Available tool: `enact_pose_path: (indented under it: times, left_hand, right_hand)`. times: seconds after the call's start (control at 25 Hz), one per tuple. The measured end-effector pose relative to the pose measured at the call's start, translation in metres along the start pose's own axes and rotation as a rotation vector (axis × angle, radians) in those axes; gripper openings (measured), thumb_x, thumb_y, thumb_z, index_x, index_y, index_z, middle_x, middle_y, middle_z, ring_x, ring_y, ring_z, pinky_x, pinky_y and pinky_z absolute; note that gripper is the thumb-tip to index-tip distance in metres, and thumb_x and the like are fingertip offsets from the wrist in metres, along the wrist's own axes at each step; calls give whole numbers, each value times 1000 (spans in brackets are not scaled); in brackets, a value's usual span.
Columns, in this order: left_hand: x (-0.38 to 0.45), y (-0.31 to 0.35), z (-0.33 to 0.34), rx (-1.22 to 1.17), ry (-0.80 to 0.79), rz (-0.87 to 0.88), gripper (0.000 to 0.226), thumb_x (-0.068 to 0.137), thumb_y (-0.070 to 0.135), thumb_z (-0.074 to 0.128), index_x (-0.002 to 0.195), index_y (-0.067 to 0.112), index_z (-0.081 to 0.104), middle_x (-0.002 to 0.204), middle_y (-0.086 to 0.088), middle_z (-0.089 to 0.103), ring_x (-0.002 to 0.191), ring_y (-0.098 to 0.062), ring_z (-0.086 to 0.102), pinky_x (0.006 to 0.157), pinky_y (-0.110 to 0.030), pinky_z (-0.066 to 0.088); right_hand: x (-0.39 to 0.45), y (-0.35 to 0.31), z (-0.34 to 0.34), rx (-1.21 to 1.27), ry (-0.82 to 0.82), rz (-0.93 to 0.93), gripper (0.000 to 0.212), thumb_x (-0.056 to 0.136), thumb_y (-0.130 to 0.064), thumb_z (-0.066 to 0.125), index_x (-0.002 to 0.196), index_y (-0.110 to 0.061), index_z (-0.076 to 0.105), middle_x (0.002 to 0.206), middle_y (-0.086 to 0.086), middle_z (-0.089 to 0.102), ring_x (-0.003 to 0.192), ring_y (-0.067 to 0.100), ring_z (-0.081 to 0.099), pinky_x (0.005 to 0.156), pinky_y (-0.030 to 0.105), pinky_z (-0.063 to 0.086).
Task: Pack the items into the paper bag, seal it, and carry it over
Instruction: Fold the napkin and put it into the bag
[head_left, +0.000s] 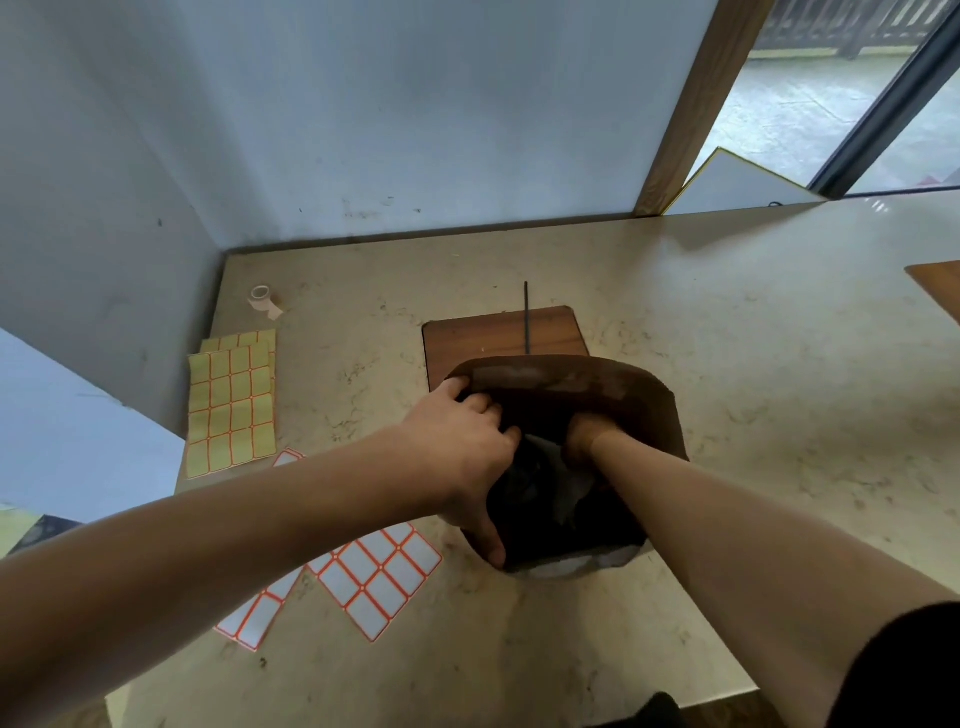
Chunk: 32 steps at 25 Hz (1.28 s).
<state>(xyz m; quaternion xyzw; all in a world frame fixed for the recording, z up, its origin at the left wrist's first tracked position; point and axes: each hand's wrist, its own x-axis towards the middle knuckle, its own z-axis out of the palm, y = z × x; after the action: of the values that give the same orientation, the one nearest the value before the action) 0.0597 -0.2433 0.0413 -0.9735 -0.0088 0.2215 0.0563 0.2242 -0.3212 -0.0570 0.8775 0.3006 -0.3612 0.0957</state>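
A brown paper bag (613, 384) stands open in the middle of the counter. My left hand (467, 447) grips the bag's left rim, fingers hooked inside and thumb down the outer wall. My right hand (589, 431) is pushed down into the bag's mouth, and its fingers are hidden inside. A dark, crumpled item (540, 483) lies within the bag beside the right wrist. I cannot tell whether the right hand holds it.
Yellow label sheets (231, 405) lie at the left, white label sheets with orange borders (379, 577) near the front. A small tape roll (262, 299) sits by the wall corner. A wooden board (498, 332) with a thin dark rod (527, 317) lies behind the bag.
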Motion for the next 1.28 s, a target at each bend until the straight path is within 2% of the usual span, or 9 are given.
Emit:
enact_pose_path:
  times: [0.2,0.32,0.44,0.6,0.68,0.8,0.92,1.16,1.28]
  left_hand:
    - [2,-3,0,-26,-19,10,114,54,91,53,142,21,37,140,-4,47,133,-28,36,115,-50,16]
    - [1,-4,0,-58,-59,3,102,54,91,52,131,24,51,127,0,56,122,-25,45,111,-49,25]
    - [0,-5,1,-55,-83,-4,101,54,91,53,130,25,52,125,1,56,120,-24,46,109,-48,28]
    - [1,-7,1,-25,-69,1,109,53,91,53,137,23,44,135,-1,51,128,-26,41,112,-50,25]
    - [2,-8,0,-31,-63,2,108,54,90,54,139,24,42,137,0,50,129,-26,40,112,-50,25]
    - [2,-10,-2,-55,-73,-6,106,55,88,56,139,25,41,137,0,49,129,-26,40,112,-48,26]
    - [1,-11,-2,-62,-87,-17,103,57,87,56,139,26,42,136,0,50,128,-25,41,111,-47,27]
    - [1,-10,-6,-53,-109,-31,100,59,86,57,138,26,42,135,1,52,126,-24,44,110,-45,31]
    - [0,-9,-6,-45,-106,-26,99,59,85,58,138,27,43,134,1,52,126,-24,44,109,-45,32]
  right_hand:
    - [5,1,18,100,87,-45,39,93,-11,54,131,-6,51,140,19,47,130,33,44,106,39,36]
    - [15,0,37,120,164,-85,37,100,-16,39,134,-9,48,143,16,45,132,32,40,111,39,31]
    - [20,-1,50,93,235,-129,39,102,-21,33,138,-11,45,146,14,43,134,30,38,112,38,28]
    - [16,0,48,-4,209,-227,38,103,-21,34,137,-8,45,142,16,46,128,31,42,110,37,30]
    - [16,0,44,34,122,-270,39,102,-17,38,140,-8,40,143,16,43,130,31,40,109,34,28]
    - [7,0,34,68,-112,-147,52,99,-16,47,146,-8,28,151,17,33,138,30,31,111,33,21]
    - [2,3,24,19,-203,-112,50,99,-19,48,145,-7,31,150,17,34,138,30,32,112,34,21]
    - [-17,2,15,-142,-181,-226,43,95,-17,53,136,-5,46,142,17,46,131,32,42,106,37,32]
    - [-29,2,4,-205,-206,-256,41,97,-18,51,136,-6,47,142,17,46,129,31,43,105,35,32]
